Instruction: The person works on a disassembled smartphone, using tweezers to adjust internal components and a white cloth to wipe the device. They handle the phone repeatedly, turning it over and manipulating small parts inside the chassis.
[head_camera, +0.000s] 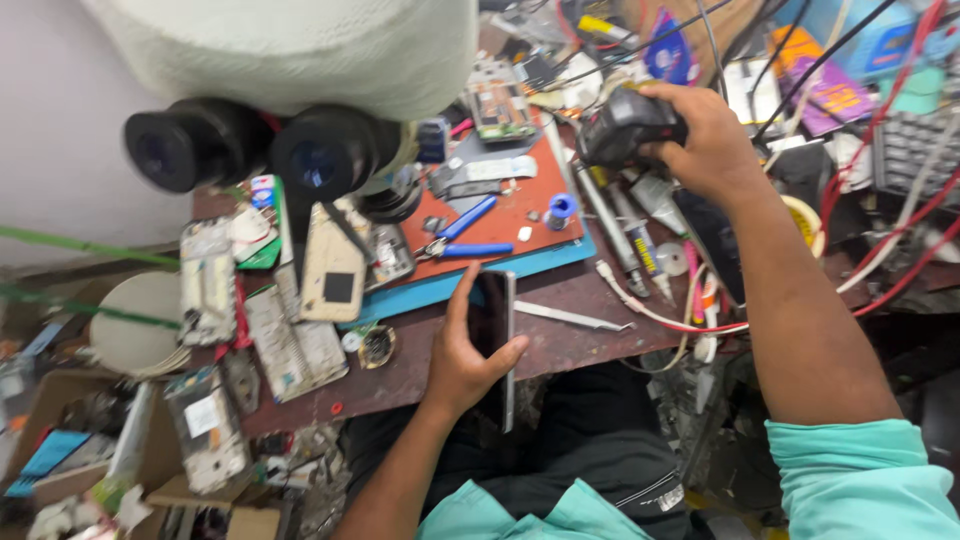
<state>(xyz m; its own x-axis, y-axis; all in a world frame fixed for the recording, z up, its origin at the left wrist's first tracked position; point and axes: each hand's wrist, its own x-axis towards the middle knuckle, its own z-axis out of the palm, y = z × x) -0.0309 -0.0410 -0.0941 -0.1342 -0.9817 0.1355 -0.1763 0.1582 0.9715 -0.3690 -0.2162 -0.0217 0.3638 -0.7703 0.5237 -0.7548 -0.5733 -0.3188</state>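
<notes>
Head view: left hand (462, 360) cradles phone (495, 335) upright.

Left hand (468, 352) curled shut (thumb up), right hand (705, 138) seemingly clenched, arm outstretched.

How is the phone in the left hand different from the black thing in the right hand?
The phone is flat, thin and shiny; the black tool is chunky and rounded. The left hand holds the phone at the table's near edge, close to the body; the right hand grips the tool farther out, above the clutter. The phone stands on its long side; the tool is wrapped in the fist. Both are dark and each is held in one hand.
</notes>
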